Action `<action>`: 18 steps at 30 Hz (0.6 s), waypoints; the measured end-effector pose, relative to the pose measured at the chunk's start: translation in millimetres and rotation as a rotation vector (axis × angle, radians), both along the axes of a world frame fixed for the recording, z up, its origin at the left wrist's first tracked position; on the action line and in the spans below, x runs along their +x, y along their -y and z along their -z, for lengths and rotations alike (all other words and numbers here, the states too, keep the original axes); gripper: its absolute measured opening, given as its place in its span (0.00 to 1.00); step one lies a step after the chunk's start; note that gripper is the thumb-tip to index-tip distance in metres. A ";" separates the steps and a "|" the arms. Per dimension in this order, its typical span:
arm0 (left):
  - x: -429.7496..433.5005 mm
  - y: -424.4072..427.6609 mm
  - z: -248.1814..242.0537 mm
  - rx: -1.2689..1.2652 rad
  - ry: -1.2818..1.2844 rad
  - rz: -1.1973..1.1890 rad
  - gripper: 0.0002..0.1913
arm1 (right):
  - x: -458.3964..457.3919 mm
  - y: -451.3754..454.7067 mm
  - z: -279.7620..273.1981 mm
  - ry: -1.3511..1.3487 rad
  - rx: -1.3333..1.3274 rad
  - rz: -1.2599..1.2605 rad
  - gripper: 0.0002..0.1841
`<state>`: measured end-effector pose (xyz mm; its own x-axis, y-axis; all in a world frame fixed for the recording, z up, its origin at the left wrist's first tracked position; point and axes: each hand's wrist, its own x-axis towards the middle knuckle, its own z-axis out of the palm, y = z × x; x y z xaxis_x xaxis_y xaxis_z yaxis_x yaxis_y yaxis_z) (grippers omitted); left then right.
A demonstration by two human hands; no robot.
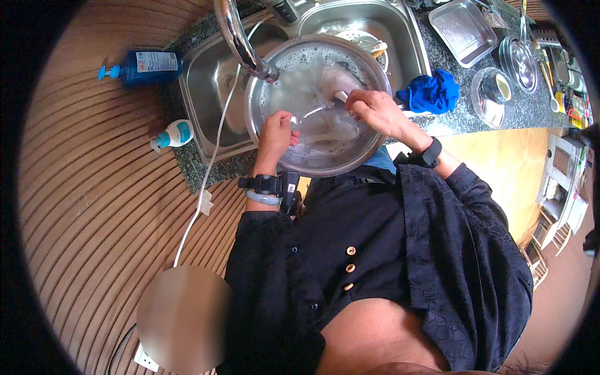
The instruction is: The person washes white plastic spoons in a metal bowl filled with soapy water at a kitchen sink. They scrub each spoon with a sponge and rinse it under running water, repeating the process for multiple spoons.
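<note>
A large stainless steel basin (251, 101) of cloudy, sudsy water sits over the sink. Over its left side, the fingers of my left hand (276, 133) pinch one end of a slim metal utensil (311, 111); its far end lies at the water, and its kind is unclear. My right hand (375, 110), at the basin's right side, grips a pale handle (342, 96) that slants into the suds. What that handle belongs to is hidden. Under the water, a blurred pale long thing (328, 137) shows near the front. A chrome faucet (248, 61) reaches over the basin's back left.
A double-bowl steel sink (201, 93) lies beneath. On the left stand a blue pump bottle (152, 68) and a white squeeze bottle (180, 132). A white cord (218, 140) crosses the left bowl. A blue cloth (431, 92), metal tray (463, 32) and glass bowls (518, 63) are on the right.
</note>
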<state>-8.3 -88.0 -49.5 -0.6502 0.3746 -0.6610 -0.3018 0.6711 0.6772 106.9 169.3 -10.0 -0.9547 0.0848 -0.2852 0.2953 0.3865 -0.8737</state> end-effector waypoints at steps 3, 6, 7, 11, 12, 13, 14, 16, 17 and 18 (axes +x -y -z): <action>0.4 1.1 -20.3 -0.071 -0.207 0.094 0.11 | -3.3 -8.5 -14.4 0.257 -0.457 0.104 0.12; 6.8 -0.4 -44.9 -0.173 -0.597 0.314 0.13 | -1.7 -23.8 -28.8 0.343 -0.347 -0.057 0.11; 8.5 1.0 -54.3 -0.189 -0.674 0.337 0.13 | -1.9 -30.8 -32.8 0.369 -0.309 -0.118 0.11; 3.0 6.1 -81.8 -0.218 -0.666 0.220 0.15 | -0.3 -57.7 -35.6 0.002 -0.361 0.185 0.11; -0.2 4.9 -83.4 -0.122 -0.691 0.150 0.14 | -0.2 -65.4 -31.4 -0.187 -0.303 0.242 0.13; -2.6 3.2 -83.4 -0.074 -0.588 0.059 0.13 | -0.9 -74.6 -24.9 -0.287 -0.162 0.306 0.14; -4.7 1.4 -82.3 -0.027 -0.483 -0.031 0.13 | -4.4 -83.2 -15.1 -0.208 0.057 0.390 0.15; -4.1 -3.9 -76.5 0.101 -0.260 -0.225 0.12 | -12.1 -101.2 9.9 -0.225 0.377 0.425 0.16; -2.1 -8.2 -71.8 0.154 -0.202 -0.254 0.13 | -16.6 -108.7 24.0 -0.145 0.343 0.411 0.17; -0.8 -14.3 -66.1 0.215 -0.142 -0.286 0.13 | -21.8 -114.6 37.6 -0.105 0.311 0.379 0.18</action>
